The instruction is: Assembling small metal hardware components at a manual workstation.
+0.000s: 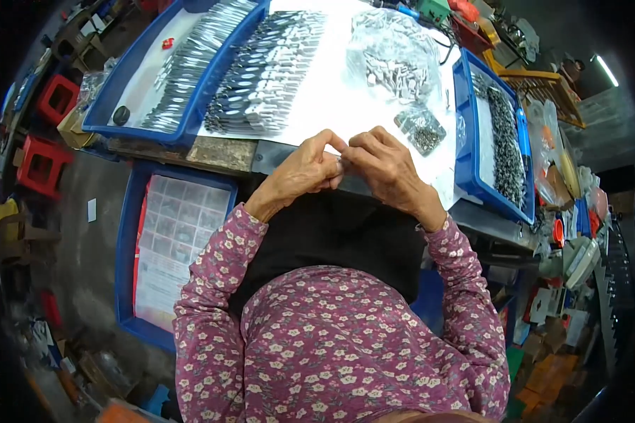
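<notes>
At the near edge of the white-covered table [316, 77], my left hand [302, 170] and my right hand [389, 169] meet, fingertips touching. Thumb and fingers are pinched together on both. Whatever small thing lies between them is hidden by the fingers. Just beyond my right hand lies a small clear bag [425, 131] of tiny metal parts. Farther back, a large clear plastic bag [396, 60] holds many small silvery pieces. Beyond my left hand, stacked rows of slim metal pieces with dark and pale parts [268, 77] lie on the white surface.
A blue tray [190, 116] of silvery slim pieces stands at the left, with a round black object [121, 115] inside. At the right is another blue tray [473, 185] with small dark parts. A blue bin [125, 282] sits low at left; red stools [41, 163] stand beyond.
</notes>
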`<state>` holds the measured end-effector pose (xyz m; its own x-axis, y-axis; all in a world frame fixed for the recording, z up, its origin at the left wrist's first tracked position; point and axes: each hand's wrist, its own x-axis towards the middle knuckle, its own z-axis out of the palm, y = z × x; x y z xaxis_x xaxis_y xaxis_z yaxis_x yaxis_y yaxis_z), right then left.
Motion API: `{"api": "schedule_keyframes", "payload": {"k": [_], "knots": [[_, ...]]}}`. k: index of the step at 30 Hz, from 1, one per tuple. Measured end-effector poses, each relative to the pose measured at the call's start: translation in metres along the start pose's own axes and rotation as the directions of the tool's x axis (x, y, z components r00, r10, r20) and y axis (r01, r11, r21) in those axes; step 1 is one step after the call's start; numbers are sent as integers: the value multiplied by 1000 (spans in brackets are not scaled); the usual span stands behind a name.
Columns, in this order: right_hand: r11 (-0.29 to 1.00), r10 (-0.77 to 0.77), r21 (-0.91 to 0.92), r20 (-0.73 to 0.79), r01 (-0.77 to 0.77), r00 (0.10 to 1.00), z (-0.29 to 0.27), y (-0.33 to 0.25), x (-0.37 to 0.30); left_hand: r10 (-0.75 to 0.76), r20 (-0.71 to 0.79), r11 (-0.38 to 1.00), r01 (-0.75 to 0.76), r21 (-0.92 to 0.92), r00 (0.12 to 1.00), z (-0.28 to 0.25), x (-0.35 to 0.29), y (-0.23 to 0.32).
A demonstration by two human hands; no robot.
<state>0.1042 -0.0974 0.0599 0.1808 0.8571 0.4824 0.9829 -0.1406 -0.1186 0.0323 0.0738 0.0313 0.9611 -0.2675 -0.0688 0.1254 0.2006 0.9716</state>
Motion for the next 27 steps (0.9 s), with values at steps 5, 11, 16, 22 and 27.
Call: {"api": "schedule_keyframes", "payload": {"k": [5, 11, 16, 22, 27], "knots": [[999, -43, -10, -34, 43, 998, 1, 5, 19, 46, -10, 972, -42, 231, 999, -12, -1, 23], [999, -46, -7, -154, 46, 987, 7, 34, 57, 704, -220, 495, -245, 834, 675, -33, -5, 48], [998, 6, -59, -316, -26, 949, 20, 86, 100, 700, -390, 598, -193, 778, 598, -68, -29, 73], [964, 96, -212, -291, -162, 952, 46, 136, 157, 692, -521, 576, 52, 816, 500, -157, -55, 67], [931, 105, -320, -228, -176, 968, 67, 156, 182, 610, -673, 598, 313, 737, 419, -200, -70, 48]]}}
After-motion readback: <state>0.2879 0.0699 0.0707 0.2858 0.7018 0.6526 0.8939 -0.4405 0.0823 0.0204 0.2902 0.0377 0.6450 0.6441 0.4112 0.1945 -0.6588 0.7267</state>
